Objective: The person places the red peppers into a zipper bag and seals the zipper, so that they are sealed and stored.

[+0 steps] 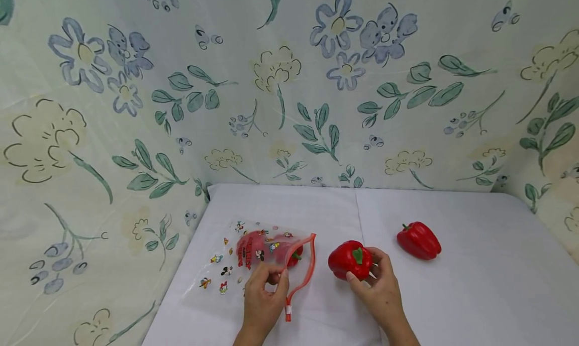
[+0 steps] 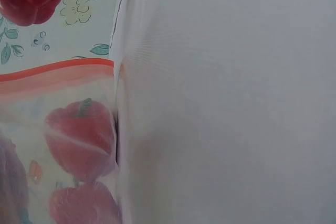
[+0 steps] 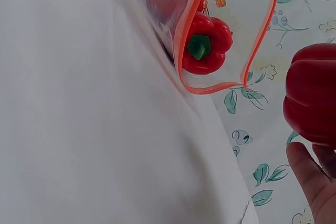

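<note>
A right hand (image 1: 381, 292) is holding a red bell pepper (image 1: 347, 261) just beside a gaping zip bag (image 1: 214, 278).

The right hand's thumb and fingers are gripping the pepper, its stem (image 1: 358, 256) facing upward, while the left hand (image 1: 267, 293) is pinching the bag by its mouth. That mouth, edged with a coral zip strip (image 1: 312, 264), is facing the right hand, its long axis running near to far across the line between the hands; the held pepper is sitting on the right hand's left, apart from the strip. A bagged pepper (image 1: 296, 255) is showing in the mouth, just beyond the left hand. A loose pepper (image 1: 418, 240) is lying beyond and to the right of the right hand, the nearer one, its stem end pointing away and leftward.
</note>
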### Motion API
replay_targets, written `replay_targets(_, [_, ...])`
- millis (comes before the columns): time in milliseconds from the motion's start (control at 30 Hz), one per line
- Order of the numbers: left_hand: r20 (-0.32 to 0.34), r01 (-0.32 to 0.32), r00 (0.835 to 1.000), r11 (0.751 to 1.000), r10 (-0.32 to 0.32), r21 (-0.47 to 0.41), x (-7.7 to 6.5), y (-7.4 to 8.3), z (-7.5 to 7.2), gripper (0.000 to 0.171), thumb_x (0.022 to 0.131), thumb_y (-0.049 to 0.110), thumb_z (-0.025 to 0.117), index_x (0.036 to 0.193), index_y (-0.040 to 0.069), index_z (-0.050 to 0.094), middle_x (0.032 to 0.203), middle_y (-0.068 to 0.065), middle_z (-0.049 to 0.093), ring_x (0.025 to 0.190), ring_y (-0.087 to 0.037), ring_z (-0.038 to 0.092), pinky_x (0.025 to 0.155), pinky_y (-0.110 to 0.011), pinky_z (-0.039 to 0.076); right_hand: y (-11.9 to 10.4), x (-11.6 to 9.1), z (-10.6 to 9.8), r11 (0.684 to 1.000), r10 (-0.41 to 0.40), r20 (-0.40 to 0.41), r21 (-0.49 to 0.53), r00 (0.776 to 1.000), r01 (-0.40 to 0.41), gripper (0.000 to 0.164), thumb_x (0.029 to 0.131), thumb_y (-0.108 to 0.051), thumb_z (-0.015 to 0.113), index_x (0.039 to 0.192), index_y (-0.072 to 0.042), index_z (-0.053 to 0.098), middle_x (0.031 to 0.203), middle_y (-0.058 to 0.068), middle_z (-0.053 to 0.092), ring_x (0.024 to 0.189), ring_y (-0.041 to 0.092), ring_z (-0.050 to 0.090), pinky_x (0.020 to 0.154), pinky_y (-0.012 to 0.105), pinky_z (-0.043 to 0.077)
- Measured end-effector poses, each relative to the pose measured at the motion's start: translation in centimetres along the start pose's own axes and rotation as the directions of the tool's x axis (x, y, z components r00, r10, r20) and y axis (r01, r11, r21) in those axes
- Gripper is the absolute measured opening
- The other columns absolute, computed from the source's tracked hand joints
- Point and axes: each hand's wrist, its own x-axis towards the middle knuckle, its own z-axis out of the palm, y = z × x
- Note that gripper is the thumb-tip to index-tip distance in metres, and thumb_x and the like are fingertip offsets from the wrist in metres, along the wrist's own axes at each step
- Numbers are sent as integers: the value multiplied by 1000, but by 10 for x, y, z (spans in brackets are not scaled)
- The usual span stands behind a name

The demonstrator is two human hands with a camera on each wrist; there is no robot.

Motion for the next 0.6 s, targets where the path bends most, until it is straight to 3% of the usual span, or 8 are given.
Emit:
replay_targets(233, [-7,-25,1000,1000,25,1,0,-2,1,25,83,2,78,87,24,67,80,20,53,74,0,54,66,-21,53,-1,0,8,1000,13,61,-2,998,-13,95,72,-25,91,146,-13,34,145,12,51,130,32,55,96,45,58])
replay_targets(467, [-3,-11,1000,1000,11,3,0,-2,1,24,84,3,78,87,24,67,79,20,53,74,0,54,66,-21,53,1,0,19,999,43,125,-11,991,-42,101,70,-28,92,151,-21,33,139,9,53,128,28,53,96,46,58])
replay_targets(600, [3,4,1000,1000,-4,1,0,-2,1,24,84,4,78,87,25,67,79,20,53,74,0,55,67,-21,53,3,0,28,999,50,153,9,987,-52,95,72,-25,91,148,-16,35,142,11,51,128,30,53,96,46,58])
